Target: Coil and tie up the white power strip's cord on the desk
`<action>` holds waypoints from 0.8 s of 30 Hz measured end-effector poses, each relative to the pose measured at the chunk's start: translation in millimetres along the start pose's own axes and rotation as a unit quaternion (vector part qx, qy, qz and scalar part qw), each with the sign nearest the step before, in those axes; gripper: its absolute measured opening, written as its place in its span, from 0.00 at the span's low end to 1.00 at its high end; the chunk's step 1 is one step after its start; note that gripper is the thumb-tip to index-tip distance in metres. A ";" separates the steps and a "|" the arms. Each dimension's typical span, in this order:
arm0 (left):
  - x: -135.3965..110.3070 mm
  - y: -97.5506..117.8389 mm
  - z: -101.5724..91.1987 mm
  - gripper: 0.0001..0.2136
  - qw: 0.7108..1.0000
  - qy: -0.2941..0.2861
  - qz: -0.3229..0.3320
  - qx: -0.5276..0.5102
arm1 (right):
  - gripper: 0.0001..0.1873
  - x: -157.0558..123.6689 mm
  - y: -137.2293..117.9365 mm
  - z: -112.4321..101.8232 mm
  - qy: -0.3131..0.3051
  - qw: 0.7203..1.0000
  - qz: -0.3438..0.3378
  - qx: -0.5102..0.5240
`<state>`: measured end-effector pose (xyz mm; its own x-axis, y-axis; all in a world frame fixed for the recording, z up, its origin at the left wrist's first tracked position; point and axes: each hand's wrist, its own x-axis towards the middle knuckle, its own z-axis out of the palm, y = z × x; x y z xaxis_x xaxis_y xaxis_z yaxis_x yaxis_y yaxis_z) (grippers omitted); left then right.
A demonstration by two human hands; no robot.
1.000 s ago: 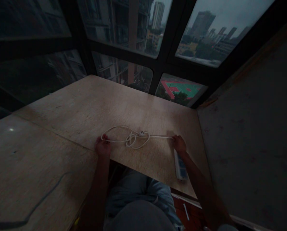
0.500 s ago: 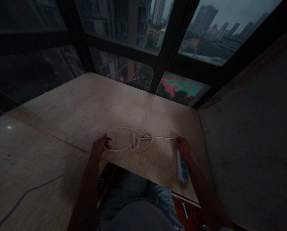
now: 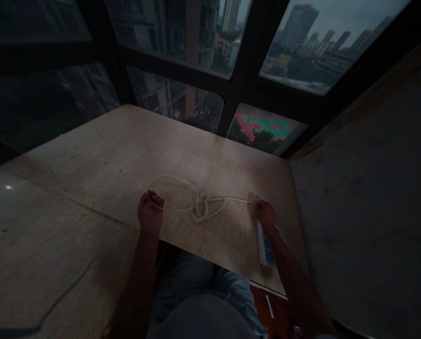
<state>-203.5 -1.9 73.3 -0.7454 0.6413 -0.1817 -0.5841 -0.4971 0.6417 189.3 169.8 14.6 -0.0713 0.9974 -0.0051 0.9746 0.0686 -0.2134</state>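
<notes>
A white power cord (image 3: 177, 209) lies on the table in a long loop with a small tangle of coils near the middle. My left hand (image 3: 151, 211) is closed on the loop's left end. My right hand (image 3: 266, 214) pinches the cord's other stretch, close to where it meets the power strip (image 3: 266, 252). That white strip with blue socket faces lies on the tabletop, partly covered by my right hand and forearm. The cord's plug (image 3: 202, 197) rests at the tangle, its shape hard to make out in the dim light.
The pale tabletop (image 3: 90, 160) has a seam at the left and ends at dark-framed windows (image 3: 227, 94). A wall (image 3: 358, 202) stands at the right. A grey cable (image 3: 65, 294) runs across the lower left. My legs are below the front edge.
My left hand has turned and shifted slightly, drawing the loop along. The plug has slid left into the tangle and the coils have changed shape. My right hand stays almost in place.
</notes>
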 end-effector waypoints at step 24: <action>3.7 -24.2 -46.4 0.06 0.967 0.195 -0.135 0.095 | 0.15 -9.1 -12.9 -9.9 0.000 0.993 -0.059 -0.103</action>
<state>-207.0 -14.6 22.5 -0.6606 0.4455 -0.6043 -0.7319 -0.2028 0.6506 179.4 160.0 27.1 -0.1876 0.9822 0.0086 0.9822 0.1877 -0.0085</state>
